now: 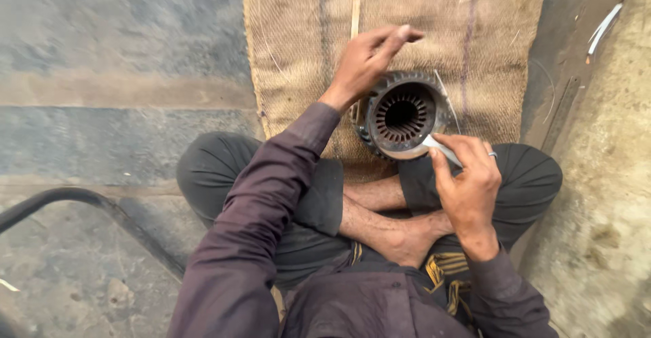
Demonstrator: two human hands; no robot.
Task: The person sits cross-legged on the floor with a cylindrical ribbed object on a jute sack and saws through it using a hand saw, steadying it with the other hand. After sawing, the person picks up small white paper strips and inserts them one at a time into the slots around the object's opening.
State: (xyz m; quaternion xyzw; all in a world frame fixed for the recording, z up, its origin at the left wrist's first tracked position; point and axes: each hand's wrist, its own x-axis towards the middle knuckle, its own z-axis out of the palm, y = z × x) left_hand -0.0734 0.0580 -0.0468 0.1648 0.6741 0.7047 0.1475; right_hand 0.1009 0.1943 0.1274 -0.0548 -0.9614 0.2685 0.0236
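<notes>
Person sat cross-legged; slotted metal stator ring (405,114) stood on burlap mat (298,40), just beyond the knees. Left hand (366,60) rested on its far-left rim, fingers loose, gripping nothing. Right hand (468,182) pinched a thin white strip (441,149) at the ring's near edge.

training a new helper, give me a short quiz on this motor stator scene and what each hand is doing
1. True or false: the stator rests on a burlap mat.
2. What does the right hand hold at the stator's rim?
A. a white strip
B. a hammer
C. a paint brush
3. Where is the left hand relative to the stator?

Key:
1. True.
2. A; the grip pinches it between thumb and fingers.
3. Above its upper left edge, fingers bunched; whether it touches the stator cannot be told.
</notes>
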